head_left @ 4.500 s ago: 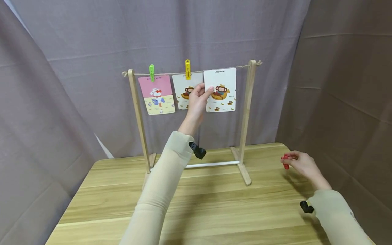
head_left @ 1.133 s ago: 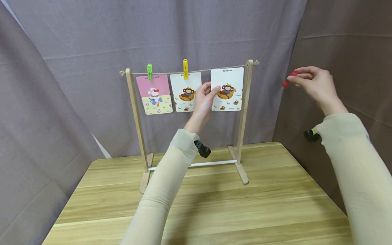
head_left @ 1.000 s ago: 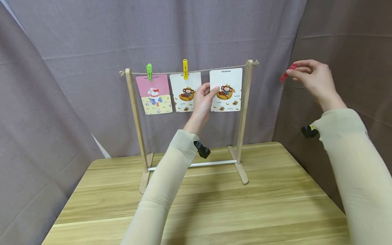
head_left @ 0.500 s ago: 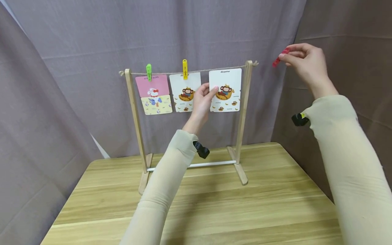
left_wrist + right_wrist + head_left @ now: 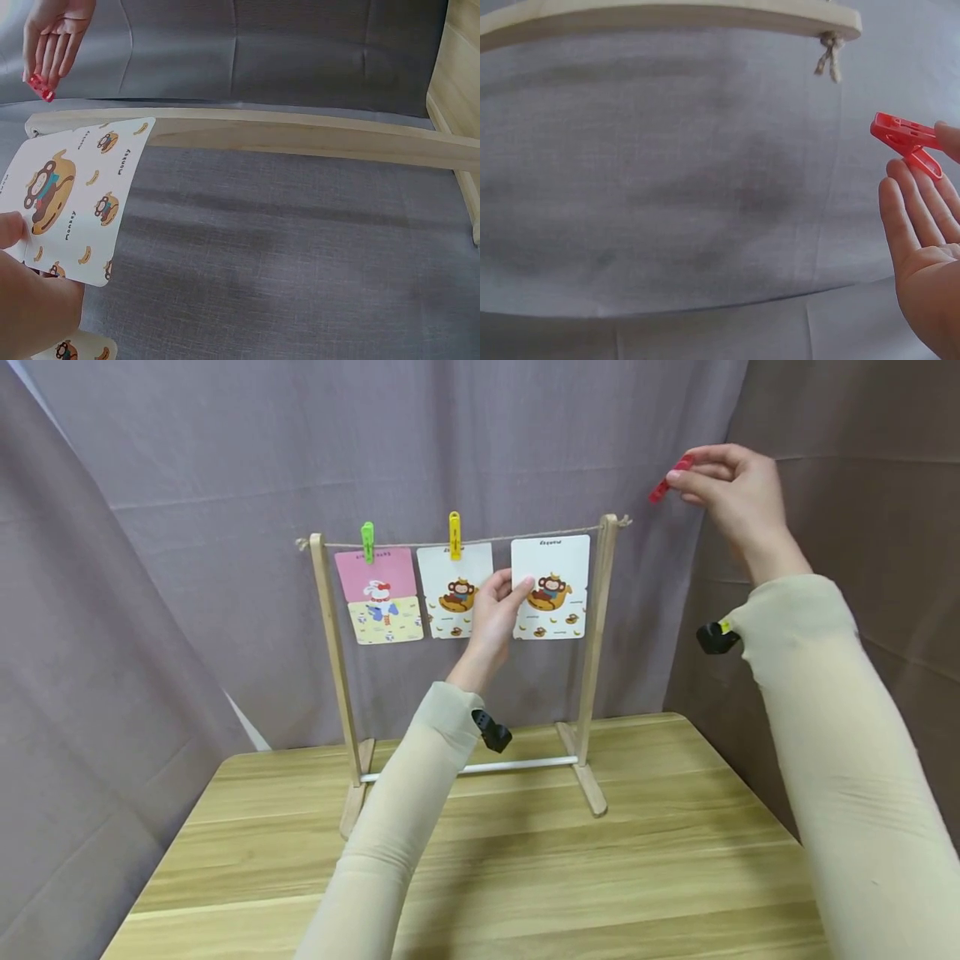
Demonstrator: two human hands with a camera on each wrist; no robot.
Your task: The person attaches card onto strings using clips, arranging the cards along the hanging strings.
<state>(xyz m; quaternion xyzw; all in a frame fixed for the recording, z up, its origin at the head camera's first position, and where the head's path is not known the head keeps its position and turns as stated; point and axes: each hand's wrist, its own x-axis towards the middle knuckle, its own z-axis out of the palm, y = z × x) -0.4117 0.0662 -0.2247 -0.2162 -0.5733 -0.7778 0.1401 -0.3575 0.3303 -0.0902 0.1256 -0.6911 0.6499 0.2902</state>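
While left hand (image 5: 491, 610) pinches monkey card's (image 5: 551, 585) edge | right hand (image 5: 731, 489) grips red peg (image 5: 670, 479) above post (image 5: 597, 643)

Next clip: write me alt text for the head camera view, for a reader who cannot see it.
A person's left hand holds a monkey card up against the string of a small wooden rack on a table, while the right hand pinches a red clothespin above and to the right. Two other cards hang there from a green pin and a yellow pin.
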